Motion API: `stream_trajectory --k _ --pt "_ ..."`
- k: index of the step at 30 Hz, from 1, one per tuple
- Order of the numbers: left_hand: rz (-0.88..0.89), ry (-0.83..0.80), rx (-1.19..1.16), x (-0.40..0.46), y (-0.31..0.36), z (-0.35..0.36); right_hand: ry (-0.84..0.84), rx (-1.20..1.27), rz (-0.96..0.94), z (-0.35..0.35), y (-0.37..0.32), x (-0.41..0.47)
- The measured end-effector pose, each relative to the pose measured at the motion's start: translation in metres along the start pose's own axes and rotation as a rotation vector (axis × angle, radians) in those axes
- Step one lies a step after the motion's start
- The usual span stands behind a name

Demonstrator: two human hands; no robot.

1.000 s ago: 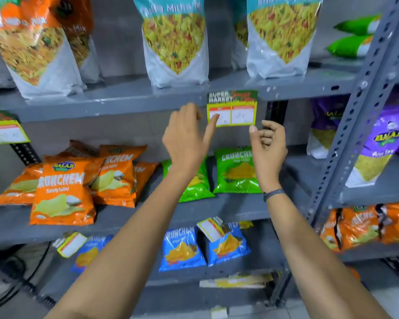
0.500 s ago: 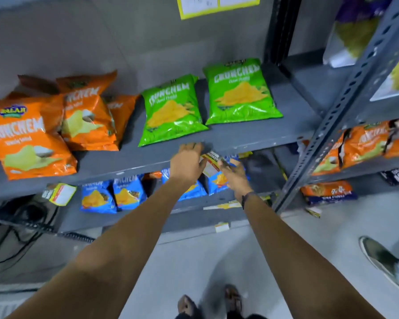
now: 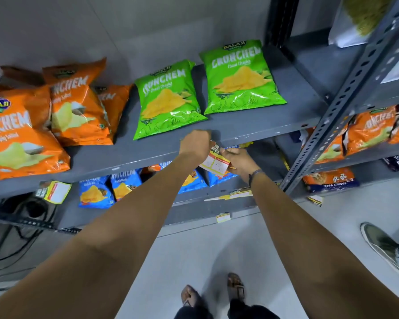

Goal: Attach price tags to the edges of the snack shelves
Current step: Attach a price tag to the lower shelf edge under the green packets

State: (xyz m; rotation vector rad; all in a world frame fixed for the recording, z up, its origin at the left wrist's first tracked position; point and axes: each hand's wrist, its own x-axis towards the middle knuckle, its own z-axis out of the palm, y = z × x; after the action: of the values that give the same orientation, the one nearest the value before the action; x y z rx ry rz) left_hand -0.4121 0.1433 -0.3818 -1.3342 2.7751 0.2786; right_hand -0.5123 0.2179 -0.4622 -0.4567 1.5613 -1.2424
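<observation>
A yellow and red price tag (image 3: 215,164) hangs at the front edge of the grey middle shelf (image 3: 129,155), below the two green Crunchem bags (image 3: 168,100). My left hand (image 3: 196,145) pinches the tag's top against the shelf edge. My right hand (image 3: 236,161) holds the tag's right side from below. A second price tag (image 3: 54,191) hangs on the same shelf edge far to the left.
Orange chip bags (image 3: 28,134) lie on the left of the shelf, blue bags (image 3: 108,187) on the shelf below. A perforated grey upright (image 3: 332,116) stands to the right. Loose tags (image 3: 223,218) lie low down. Another person's shoe (image 3: 382,247) is on the floor at right.
The view and both hands dropped from the tag on the upper shelf to the middle shelf edge, where both hands have taken hold of a lower tag.
</observation>
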Motion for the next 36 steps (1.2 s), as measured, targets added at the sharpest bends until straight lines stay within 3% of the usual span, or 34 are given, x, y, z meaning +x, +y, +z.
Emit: stream_trajectory --k 5,8,11,15,19,36 --pt "-0.012 0.082 -0.115 -0.014 -0.007 0.010 0.188 -0.390 -0.277 -0.008 0.000 -0.003" --pt "-0.004 0.129 0.015 -0.026 -0.014 0.024 0.264 -0.671 -0.397 -0.010 -0.004 -0.011" --pt "-0.029 0.071 0.183 -0.032 -0.016 0.033 0.323 -1.069 -0.511 -0.005 -0.009 -0.014" --pt "-0.078 0.032 0.280 -0.028 -0.015 0.036 0.346 -1.331 -0.572 0.002 -0.015 -0.012" --pt "-0.095 0.038 0.288 -0.027 -0.012 0.034 0.353 -1.400 -0.578 0.003 -0.020 -0.014" --pt "-0.027 0.220 0.243 -0.014 -0.021 0.019 0.381 -1.287 -0.598 -0.003 -0.042 -0.027"
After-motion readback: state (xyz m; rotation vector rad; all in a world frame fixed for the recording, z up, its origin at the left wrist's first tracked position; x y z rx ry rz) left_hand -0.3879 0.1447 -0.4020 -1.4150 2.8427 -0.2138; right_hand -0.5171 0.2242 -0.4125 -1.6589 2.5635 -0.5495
